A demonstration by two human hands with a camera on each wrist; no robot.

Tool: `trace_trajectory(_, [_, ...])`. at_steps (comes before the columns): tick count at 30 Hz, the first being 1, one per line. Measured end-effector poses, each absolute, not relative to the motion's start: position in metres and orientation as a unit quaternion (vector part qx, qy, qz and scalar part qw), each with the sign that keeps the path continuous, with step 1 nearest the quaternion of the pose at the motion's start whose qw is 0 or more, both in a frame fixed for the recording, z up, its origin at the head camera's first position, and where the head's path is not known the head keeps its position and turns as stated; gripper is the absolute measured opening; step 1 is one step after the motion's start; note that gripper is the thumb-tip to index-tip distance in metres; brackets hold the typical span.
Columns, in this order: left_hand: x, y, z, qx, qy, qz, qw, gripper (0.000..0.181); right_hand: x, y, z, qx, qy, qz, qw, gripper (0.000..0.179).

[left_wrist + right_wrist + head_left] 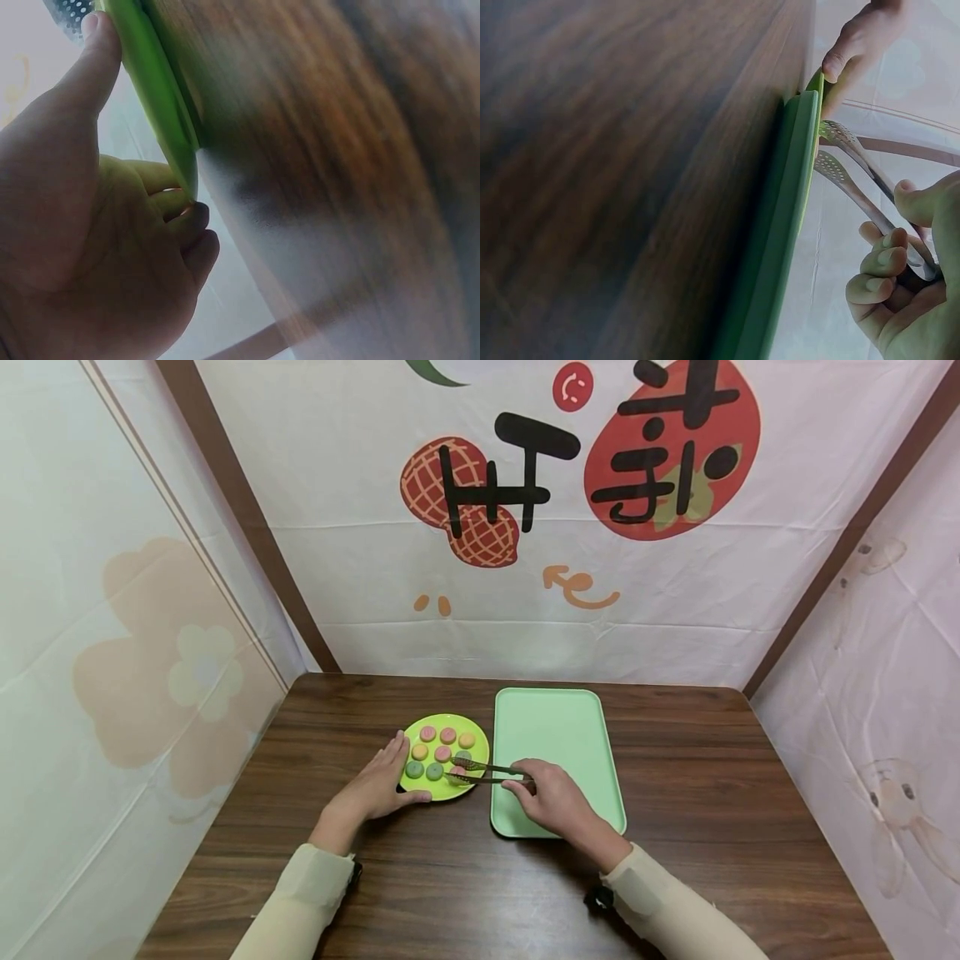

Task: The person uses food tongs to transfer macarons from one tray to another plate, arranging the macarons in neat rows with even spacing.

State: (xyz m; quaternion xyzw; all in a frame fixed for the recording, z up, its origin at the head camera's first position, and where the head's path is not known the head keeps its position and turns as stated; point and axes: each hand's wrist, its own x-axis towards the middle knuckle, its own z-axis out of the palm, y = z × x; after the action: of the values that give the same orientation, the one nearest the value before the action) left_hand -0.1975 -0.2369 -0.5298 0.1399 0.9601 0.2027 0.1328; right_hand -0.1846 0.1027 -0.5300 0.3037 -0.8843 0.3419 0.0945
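Note:
Pink, yellow and green macarons lie on a round lime-green plate. My left hand holds this plate at its left side, fingers along the rim and thumb at the front edge; in the left wrist view the thumb touches the rim. My right hand grips metal tongs with perforated tips. Their arms are spread apart over the plate's right part, with a pink macaron between the tips. A green macaron is partly hidden behind the upper arm of the tongs.
A mint-green rectangular tray lies right of the plate, partly under my right hand. Both rest on a dark wood table. A printed white curtain hangs behind the table, with more cloth at both sides.

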Motion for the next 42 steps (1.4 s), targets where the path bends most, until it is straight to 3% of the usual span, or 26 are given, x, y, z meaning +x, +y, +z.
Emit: trace_trajectory(42, [-0.1959, -0.2366, -0.5271, 0.145, 0.959, 0.206, 0.13, 0.116, -0.1847, 0.0999, -0.5259, 0.285, -0.893, 0.338, 0.089, 0.03])
